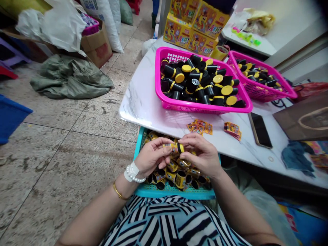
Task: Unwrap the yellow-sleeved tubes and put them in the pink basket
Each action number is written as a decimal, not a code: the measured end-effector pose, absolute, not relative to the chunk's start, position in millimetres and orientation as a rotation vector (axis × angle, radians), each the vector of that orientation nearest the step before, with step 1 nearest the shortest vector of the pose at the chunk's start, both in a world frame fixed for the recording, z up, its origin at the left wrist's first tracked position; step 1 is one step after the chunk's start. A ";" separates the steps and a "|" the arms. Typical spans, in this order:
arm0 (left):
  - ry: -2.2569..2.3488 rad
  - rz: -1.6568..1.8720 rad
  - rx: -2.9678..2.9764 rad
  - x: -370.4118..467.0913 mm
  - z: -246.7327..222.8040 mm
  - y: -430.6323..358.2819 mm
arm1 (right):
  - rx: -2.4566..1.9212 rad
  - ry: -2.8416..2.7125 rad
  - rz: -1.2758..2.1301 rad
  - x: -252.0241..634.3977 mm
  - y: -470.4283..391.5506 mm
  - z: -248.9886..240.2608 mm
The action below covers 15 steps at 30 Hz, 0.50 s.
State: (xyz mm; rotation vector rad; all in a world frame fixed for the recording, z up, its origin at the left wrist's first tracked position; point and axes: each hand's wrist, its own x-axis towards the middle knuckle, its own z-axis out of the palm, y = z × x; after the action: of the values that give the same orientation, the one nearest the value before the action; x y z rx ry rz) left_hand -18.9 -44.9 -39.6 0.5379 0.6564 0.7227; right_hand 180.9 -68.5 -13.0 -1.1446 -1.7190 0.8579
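Note:
Between my hands, over a turquoise basket [176,195], is a small black canister [176,147] with a yellow cap and a yellow printed label. My left hand [153,153] grips its labelled body between thumb and fingers. At the capped end, my right hand [201,153] curves with thumb and fingertips apart, close to the yellow cap; whether they touch it is unclear. Many labelled canisters [180,179] fill the basket on my lap, some showing dark open ends. Beyond my hands, a pink basket [205,108] on the table holds black canisters with yellow caps.
On the marble-patterned table [138,99] lie loose printed packets [201,126], a packet stack [232,130] and a phone [260,130]. A second pink basket [269,95] stands behind right. Yellow printed boxes [191,34] are stacked at the back. A grey-green sack [71,77] lies on the floor.

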 end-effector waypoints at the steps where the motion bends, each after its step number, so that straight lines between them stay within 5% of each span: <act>1: 0.688 0.748 0.567 -18.6 -39.8 -46.5 | -1.153 -1.716 0.861 180.1 -70.1 -13.2; 15: 0.917 1.036 1.304 -9.2 -32.7 -56.8 | -1.130 -1.711 0.631 172.0 -81.5 -21.9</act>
State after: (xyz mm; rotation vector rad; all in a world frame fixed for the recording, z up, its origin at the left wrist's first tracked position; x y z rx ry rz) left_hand -9.2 -56.8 -32.7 1.3039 0.9166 1.0359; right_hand 172.0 -81.5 -21.9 -1.1301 -1.7109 0.6313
